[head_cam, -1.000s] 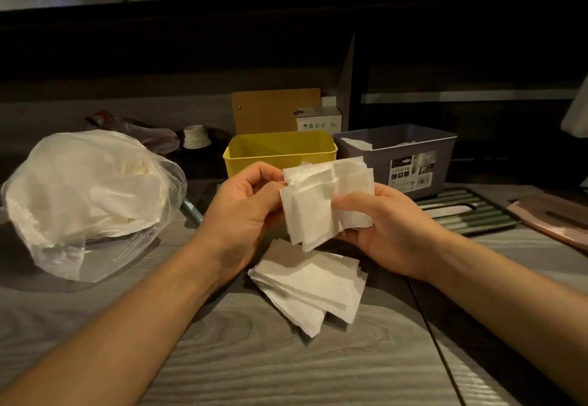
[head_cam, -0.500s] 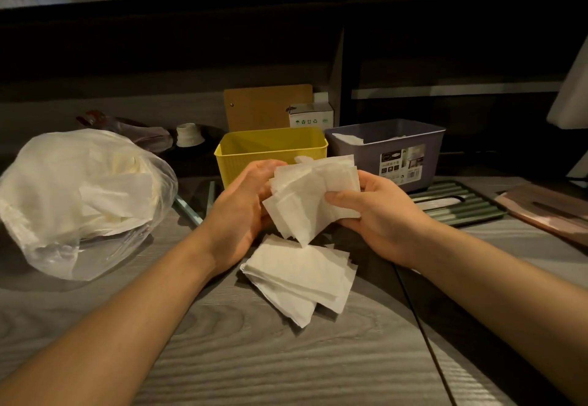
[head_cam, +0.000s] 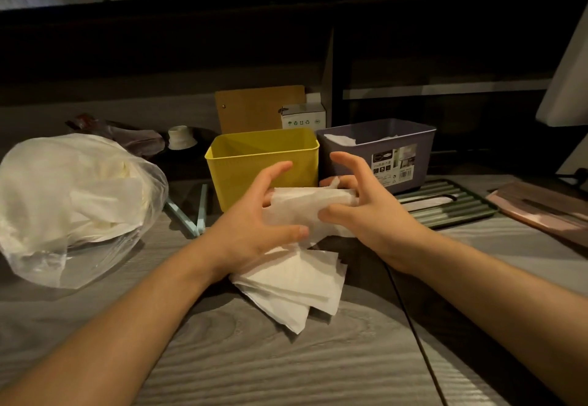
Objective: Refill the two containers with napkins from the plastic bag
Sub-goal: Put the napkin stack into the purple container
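Progress was partial at inspection. Left hand (head_cam: 254,230) and right hand (head_cam: 366,211) held a small bundle of white paper napkins (head_cam: 302,211) between them, above the grey wood-grain tabletop (head_cam: 286,367) and just in front of the containers. Thumbs and lower fingers pinched the bundle at either end; both index fingers were raised and spread clear of it. A second loose stack of white napkins (head_cam: 296,281) lay on the tabletop directly beneath. The yellow rectangular plastic container (head_cam: 248,164) appeared empty as far as its interior showed. The grey rectangular plastic container (head_cam: 366,148) beside it held some white paper. The clear plastic bag (head_cam: 70,202) at left remained well stocked with napkins. Judged outstanding: filling the yellow container, topping up the grey one.
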### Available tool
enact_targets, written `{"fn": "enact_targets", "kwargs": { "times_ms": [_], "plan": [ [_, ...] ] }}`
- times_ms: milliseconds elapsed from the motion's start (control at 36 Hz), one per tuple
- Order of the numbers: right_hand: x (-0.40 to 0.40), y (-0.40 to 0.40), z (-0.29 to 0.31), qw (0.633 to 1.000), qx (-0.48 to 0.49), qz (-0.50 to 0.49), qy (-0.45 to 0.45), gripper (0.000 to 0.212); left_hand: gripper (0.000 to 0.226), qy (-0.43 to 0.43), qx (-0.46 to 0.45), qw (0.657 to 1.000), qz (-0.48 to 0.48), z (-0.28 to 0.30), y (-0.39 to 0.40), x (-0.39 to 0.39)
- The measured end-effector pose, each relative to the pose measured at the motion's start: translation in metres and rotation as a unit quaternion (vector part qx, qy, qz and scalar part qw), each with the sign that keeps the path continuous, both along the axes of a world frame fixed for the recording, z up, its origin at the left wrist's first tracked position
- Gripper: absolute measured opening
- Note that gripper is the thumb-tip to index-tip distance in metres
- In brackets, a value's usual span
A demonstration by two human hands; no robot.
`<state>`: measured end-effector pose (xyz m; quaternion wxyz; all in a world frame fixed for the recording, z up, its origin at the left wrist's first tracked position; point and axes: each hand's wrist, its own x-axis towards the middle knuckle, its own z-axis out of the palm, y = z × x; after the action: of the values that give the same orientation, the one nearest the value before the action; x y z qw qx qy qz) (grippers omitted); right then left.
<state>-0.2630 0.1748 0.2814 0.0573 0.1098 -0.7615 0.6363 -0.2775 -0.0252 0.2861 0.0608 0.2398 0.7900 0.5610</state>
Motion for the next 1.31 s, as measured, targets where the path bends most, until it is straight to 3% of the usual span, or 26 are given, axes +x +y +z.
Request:
{"fn": "enact_targets", "kwargs": {
  "times_ms": [83,222,306,389,556,639,861,1000,1139,1306],
  "plan": [
    [-0.002,0.000,-0.001,1.000,0.011,-0.013,0.005,0.082,0.089,0.018,-0.027,0.999,0.024,0.001,0.004,0.002],
    [-0.002,-0.002,0.002,0.999,0.008,-0.026,0.045,0.072,0.079,0.058,0.063,0.994,0.075,0.003,0.005,0.001],
    [-0.004,-0.002,0.002,0.998,0.002,-0.029,0.053,0.074,0.089,0.050,0.079,0.992,0.083,0.003,0.002,-0.003],
    [-0.004,-0.005,-0.002,0.999,0.010,-0.015,0.032,0.073,0.103,0.018,0.030,0.997,0.063,0.001,0.003,-0.002],
    [-0.006,-0.011,-0.003,0.994,0.048,-0.069,0.070,0.024,0.105,0.002,-0.001,0.997,0.075,0.001,0.010,-0.001],
    [-0.007,-0.011,-0.003,0.992,0.048,-0.093,0.070,0.010,0.094,0.004,-0.005,0.996,0.090,0.001,0.010,-0.002],
    [-0.008,-0.013,-0.004,0.999,-0.028,-0.034,0.029,0.021,0.077,-0.037,0.065,0.994,0.076,-0.002,0.011,-0.003],
    [-0.010,-0.019,-0.001,0.996,-0.005,-0.080,0.036,0.007,0.068,-0.027,0.063,0.992,0.110,-0.002,0.013,-0.006],
    [-0.011,-0.020,0.003,0.994,-0.082,-0.067,-0.027,0.010,0.062,-0.035,0.076,0.989,0.122,-0.003,0.012,-0.008],
    [-0.010,-0.018,0.001,0.993,-0.087,-0.067,-0.029,0.009,0.056,-0.049,0.078,0.991,0.103,-0.004,0.011,-0.007]
  ]
}}
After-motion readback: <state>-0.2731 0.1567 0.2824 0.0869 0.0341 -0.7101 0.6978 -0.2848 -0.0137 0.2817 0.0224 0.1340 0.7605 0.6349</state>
